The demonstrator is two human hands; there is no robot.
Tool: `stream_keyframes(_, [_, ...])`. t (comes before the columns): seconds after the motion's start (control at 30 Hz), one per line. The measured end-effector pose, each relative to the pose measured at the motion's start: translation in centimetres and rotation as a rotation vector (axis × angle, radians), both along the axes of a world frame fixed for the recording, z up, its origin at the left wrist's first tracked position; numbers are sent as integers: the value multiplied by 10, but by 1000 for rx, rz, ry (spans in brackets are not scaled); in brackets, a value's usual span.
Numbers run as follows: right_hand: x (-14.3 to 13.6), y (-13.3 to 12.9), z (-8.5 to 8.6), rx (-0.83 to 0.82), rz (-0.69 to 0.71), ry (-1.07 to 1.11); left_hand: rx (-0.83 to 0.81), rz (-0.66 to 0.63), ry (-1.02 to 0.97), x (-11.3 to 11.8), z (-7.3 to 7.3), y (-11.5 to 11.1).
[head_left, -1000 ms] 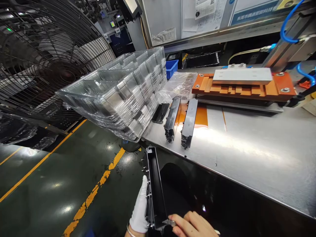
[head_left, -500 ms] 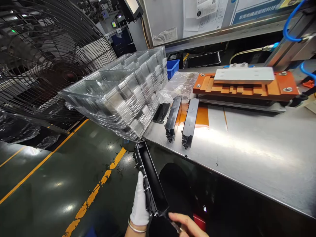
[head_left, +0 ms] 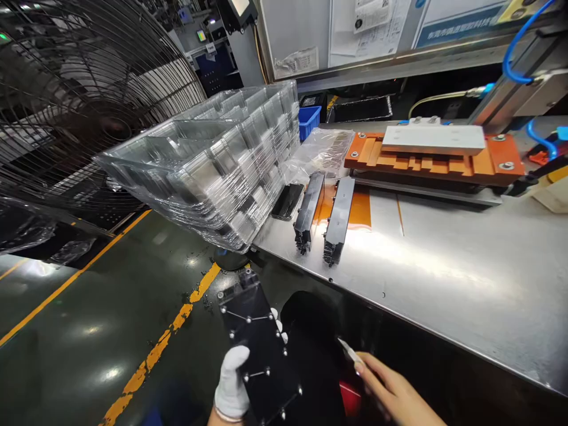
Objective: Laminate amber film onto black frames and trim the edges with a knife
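My left hand (head_left: pixel 233 378), in a white glove, grips a black plastic housing (head_left: pixel 257 340) from the side. The thumb lies over its flat face and the fingertips show at the far edge. Small shiny pegs joined by thin lines dot that face. My bare right hand (head_left: pixel 377 378) is closed around a slim craft knife (head_left: pixel 350 350), its pointed blade aimed up and left, apart from the housing. On the metal bench (head_left: pixel 435 284) two similar black housings, one on the left (head_left: pixel 309 210) and one on the right (head_left: pixel 339 219), lie side by side.
Wrapped clear plastic trays (head_left: pixel 213 171) are stacked at the bench's left end, beside a phone (head_left: pixel 287 201). An orange fixture (head_left: pixel 368 154) with a white block (head_left: pixel 432 139) stands at the back. A large fan (head_left: pixel 102 106) is at left, a blue bin (head_left: pixel 309 121) behind.
My left hand has turned the housing, so its pegged flat face shows instead of its hollow side. My right hand has moved right and away from the housing, with the knife now in plain view.
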State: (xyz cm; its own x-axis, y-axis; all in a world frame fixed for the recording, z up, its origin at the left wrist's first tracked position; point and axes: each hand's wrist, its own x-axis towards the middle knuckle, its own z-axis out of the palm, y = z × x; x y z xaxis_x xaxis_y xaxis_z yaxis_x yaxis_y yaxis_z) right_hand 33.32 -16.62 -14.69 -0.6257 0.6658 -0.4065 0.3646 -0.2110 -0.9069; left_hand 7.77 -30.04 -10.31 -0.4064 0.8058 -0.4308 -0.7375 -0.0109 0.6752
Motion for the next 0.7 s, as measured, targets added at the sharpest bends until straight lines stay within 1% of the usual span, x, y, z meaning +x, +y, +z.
stream_keyframes(0.03, [8,9,-11,206,-64,-17,-96,-24,141,1,2,0])
stream_keyframes(0.07, [13,15,-18,311,-84,-58,-196,-68,302,3,4,1])
stream_keyframes(0.1, [17,19,-20,352,-91,-90,-281,-118,465,7,6,2])
stream_keyframes(0.13, [18,21,-18,339,-72,-113,-340,-168,615,11,8,4])
stream_keyframes(0.17, [17,22,-12,303,-57,-128,-379,-217,747,17,10,5])
stream_keyframes(0.23, [10,19,8,241,-48,-106,-412,-294,960,28,9,4])
stream_keyframes(0.3, [-1,14,30,239,-46,-55,-415,-362,1152,37,5,-1])
stream_keyframes(0.37, [-11,11,47,235,31,-17,-423,-374,1294,42,-1,-7])
stream_keyframes(0.43, [-20,9,55,239,138,-3,-413,-369,1330,44,-3,-11])
stream_keyframes(0.5, [-27,10,58,262,201,2,-410,-372,1274,45,0,-10])
stream_keyframes(0.57, [-32,10,59,347,201,-3,-412,-394,1207,46,4,-6])
stream_keyframes(0.7, [-36,9,60,603,129,21,-415,-380,1158,48,11,-1])
